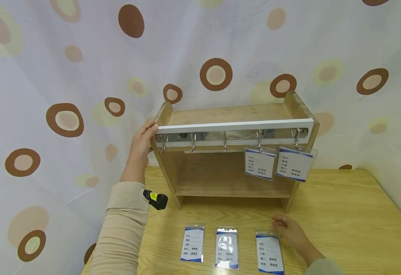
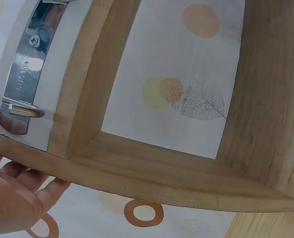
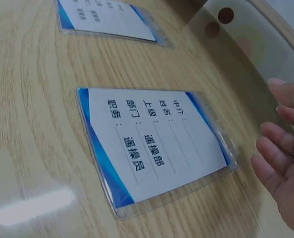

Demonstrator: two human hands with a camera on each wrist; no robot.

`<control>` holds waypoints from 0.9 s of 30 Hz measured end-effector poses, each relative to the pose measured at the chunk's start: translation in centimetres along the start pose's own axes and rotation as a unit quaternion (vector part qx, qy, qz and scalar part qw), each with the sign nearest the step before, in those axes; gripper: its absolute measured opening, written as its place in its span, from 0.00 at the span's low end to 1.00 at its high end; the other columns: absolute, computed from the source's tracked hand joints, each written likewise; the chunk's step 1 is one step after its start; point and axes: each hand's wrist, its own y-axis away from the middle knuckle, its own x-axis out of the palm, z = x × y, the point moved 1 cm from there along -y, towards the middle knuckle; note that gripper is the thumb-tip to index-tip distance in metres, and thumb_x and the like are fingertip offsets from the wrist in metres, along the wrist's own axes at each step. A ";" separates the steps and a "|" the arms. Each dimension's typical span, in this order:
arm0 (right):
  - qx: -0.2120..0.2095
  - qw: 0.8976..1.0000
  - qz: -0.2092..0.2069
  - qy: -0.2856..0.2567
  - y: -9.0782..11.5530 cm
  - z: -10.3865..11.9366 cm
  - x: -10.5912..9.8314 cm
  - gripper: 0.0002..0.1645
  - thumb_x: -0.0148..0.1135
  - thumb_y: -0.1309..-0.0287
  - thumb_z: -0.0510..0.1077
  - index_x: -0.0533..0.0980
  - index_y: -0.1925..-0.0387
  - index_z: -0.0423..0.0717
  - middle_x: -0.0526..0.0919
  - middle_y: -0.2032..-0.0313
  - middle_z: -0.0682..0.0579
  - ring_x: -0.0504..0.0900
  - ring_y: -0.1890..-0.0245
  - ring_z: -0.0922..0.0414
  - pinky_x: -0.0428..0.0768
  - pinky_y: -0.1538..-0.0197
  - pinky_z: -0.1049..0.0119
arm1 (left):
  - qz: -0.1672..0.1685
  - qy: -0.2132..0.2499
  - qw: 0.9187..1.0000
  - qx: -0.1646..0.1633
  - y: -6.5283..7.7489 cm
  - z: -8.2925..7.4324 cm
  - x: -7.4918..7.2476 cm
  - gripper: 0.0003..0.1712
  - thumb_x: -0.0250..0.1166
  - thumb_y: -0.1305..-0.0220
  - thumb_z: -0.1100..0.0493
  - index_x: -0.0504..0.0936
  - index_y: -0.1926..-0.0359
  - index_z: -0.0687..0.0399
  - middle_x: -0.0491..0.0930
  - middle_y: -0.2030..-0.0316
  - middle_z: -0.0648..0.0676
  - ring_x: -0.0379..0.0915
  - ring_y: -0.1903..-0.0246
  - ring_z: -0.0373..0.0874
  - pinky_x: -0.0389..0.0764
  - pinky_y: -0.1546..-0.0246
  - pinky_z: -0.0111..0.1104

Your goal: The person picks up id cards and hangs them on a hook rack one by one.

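Note:
My left hand (image 1: 142,139) grips the upper left corner of a small wooden shelf (image 1: 233,187). In the left wrist view its fingers curl against the side panel, below the white strip with a metal hook rail (image 2: 25,74). Close to the top edge of the rightmost badge on the table (image 1: 270,252) is my right hand (image 1: 286,229), with nothing in its loosely bent fingers. The right wrist view shows this badge (image 3: 156,148) lying flat, apart from the fingers. Two more badges, a middle one (image 1: 226,248) and a left one (image 1: 192,243), lie in the same row.
Two badges, one (image 1: 260,163) beside the other (image 1: 295,164), hang from the two right hooks of the rail. The other hooks, such as the middle hook (image 1: 225,141), carry nothing. Behind the wooden table (image 1: 345,214) hangs a dotted curtain (image 1: 248,49).

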 end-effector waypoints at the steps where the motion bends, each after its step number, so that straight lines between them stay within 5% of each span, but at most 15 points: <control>1: 0.003 1.000 -0.001 0.004 0.0 -0.1 0.0 0.26 0.54 0.47 0.38 0.63 0.49 0.26 0.71 0.61 0.42 0.71 0.63 0.55 0.71 0.61 0.64 | 0.001 0.000 1.000 -0.001 0.0 0.0 0.0 0.28 0.54 0.41 0.48 0.63 0.40 0.49 0.54 0.38 0.47 0.49 0.41 0.44 0.56 0.47 0.45; 14: -0.018 0.991 0.002 0.133 -0.4 -1.2 -0.1 0.33 0.64 0.55 0.47 0.66 0.50 0.31 0.71 0.56 0.37 0.70 0.58 0.45 0.70 0.59 0.54 | 0.016 0.004 1.000 -0.008 -0.1 -0.2 -0.3 0.29 0.55 0.42 0.48 0.63 0.40 0.49 0.55 0.39 0.49 0.50 0.42 0.45 0.56 0.48 0.46; 27: -0.038 0.984 0.000 0.172 -0.4 -2.2 -0.1 0.32 0.65 0.59 0.42 0.67 0.53 0.28 0.72 0.56 0.34 0.69 0.55 0.38 0.68 0.55 0.50 | 0.022 0.011 1.000 -0.001 -0.2 0.0 -0.3 0.30 0.55 0.42 0.49 0.62 0.39 0.52 0.54 0.38 0.50 0.52 0.42 0.46 0.57 0.48 0.45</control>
